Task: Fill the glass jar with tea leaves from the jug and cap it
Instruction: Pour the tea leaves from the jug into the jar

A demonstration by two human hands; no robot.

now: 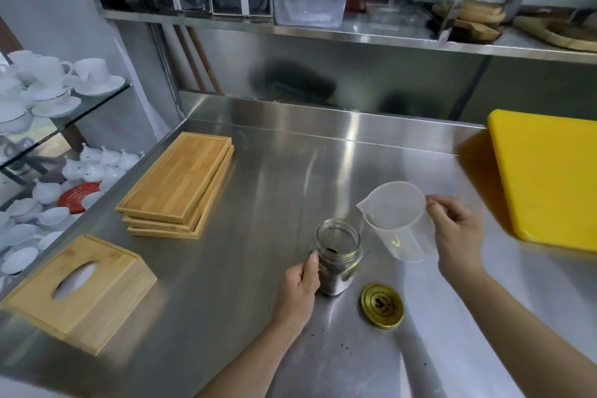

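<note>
Head view, glass jar [338, 255] (cylindrical), translucent plastic jug [399, 220], gold lid [382, 305]

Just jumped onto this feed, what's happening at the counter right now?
A person is filling a glass jar at a steel counter. The left hand grips the open jar, which holds dark tea leaves. The right hand holds a clear plastic jug by its handle beside the jar, spout toward it; the jug looks empty. The gold lid lies on the counter near the jar, not yet on. A few leaf crumbs are scattered nearby.
</note>
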